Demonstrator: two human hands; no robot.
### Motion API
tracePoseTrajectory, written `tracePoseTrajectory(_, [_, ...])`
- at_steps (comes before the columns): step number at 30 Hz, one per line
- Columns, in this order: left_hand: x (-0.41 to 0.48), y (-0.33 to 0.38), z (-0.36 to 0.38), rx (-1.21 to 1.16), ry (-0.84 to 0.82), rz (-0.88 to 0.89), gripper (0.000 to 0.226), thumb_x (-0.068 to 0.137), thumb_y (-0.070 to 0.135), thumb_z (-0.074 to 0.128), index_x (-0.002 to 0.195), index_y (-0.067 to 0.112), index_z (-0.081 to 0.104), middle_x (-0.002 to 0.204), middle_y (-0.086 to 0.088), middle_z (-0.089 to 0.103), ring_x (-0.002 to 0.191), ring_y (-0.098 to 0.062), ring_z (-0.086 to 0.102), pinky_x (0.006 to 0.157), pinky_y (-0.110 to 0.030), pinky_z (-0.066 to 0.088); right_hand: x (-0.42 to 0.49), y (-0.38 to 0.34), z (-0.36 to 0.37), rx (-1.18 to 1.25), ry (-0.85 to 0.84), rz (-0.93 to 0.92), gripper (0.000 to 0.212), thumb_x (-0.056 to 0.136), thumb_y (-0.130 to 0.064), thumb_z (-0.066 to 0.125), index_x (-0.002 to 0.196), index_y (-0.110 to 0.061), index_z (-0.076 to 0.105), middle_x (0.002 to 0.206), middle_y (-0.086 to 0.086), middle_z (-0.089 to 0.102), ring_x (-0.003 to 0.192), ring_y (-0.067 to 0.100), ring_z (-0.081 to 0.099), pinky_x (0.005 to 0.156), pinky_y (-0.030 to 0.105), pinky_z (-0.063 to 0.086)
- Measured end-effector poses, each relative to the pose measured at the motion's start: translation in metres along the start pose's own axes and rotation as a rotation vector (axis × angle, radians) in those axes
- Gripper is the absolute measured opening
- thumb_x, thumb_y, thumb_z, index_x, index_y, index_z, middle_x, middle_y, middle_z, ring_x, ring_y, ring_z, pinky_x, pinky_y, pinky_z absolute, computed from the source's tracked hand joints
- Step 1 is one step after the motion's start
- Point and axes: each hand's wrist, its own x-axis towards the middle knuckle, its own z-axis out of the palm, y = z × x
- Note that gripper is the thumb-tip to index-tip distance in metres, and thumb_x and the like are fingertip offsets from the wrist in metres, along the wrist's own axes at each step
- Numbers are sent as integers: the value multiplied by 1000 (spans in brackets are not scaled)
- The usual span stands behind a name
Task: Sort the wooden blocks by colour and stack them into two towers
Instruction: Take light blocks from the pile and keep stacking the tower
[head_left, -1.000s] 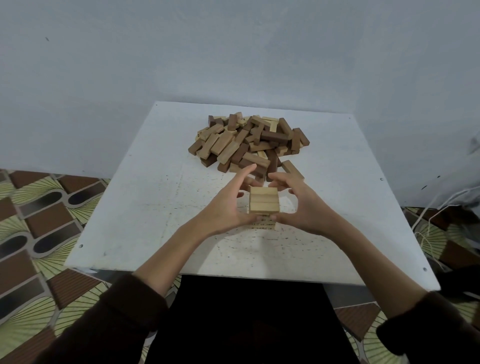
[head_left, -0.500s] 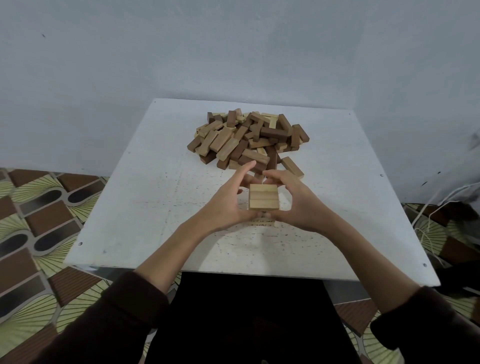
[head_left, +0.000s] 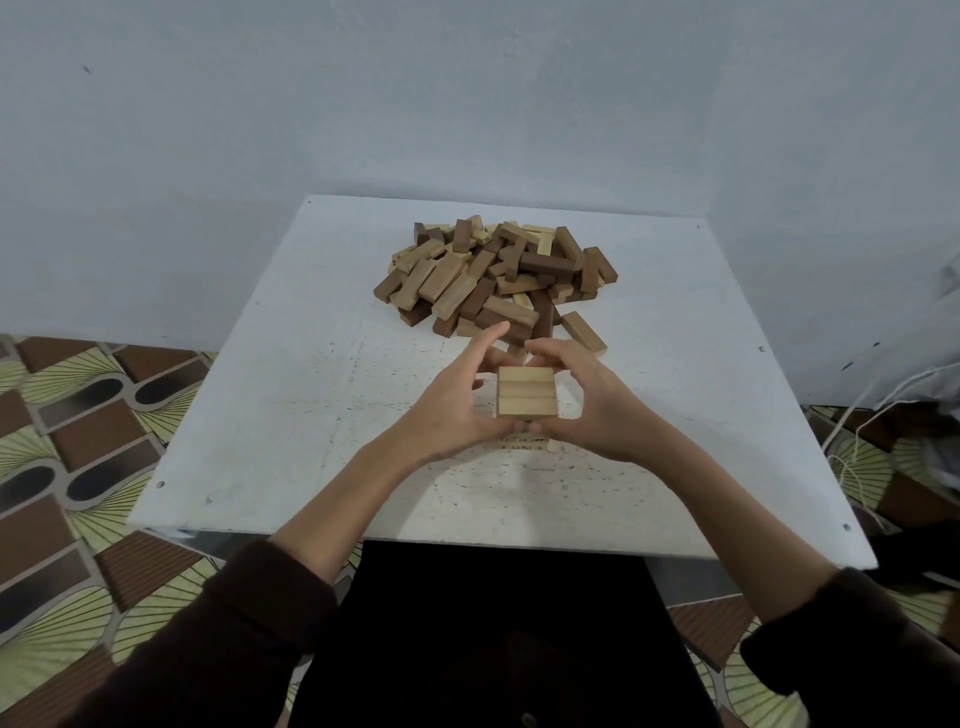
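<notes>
Head camera: I log left hand (head_left: 457, 408) and right hand (head_left: 597, 413), fingers curled round the pale tower (head_left: 527, 393) between table (head_left: 291, 415) centre and near edge, block pile (head_left: 493, 280) beyond.

This looks like a plain room at home to me: bare pale-blue walls (head_left: 467, 93) meet in a corner behind my white table (head_left: 291, 415). Toy wooden blocks (head_left: 493, 280) are heaped near its far edge. Brown-and-green patterned floor covering (head_left: 67, 426) shows on both sides, and loose white cords (head_left: 860, 410) trail past its right edge.
</notes>
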Motion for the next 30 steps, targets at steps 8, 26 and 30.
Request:
tracePoseTrajectory(8, [-15,-5,21,-149,7,-63,113,73,32,78,151,20,-3,154,9,5,133,13,16,91,6,21,-18,2,22,251,95,132,97,68,-51,66,147,-19,19,145,-6,24,134,8,25,105,17,24])
tracePoseTrajectory(26, [-21,-21,51,-256,72,-44,112,78,31,71,146,43,-17,155,5,13,142,-15,25,111,-42,34,-28,9,63,159,300,61,79,89,-51,35,152,-15,4,158,-2,8,144,11,8,116,50,17])
tracePoseTrajectory(30, [-20,-23,52,-228,86,-35,111,75,40,71,144,50,-15,154,1,20,138,-29,33,108,-55,34,-27,8,64,169,299,67,78,89,-51,33,152,-16,3,158,-4,8,143,9,8,117,47,16])
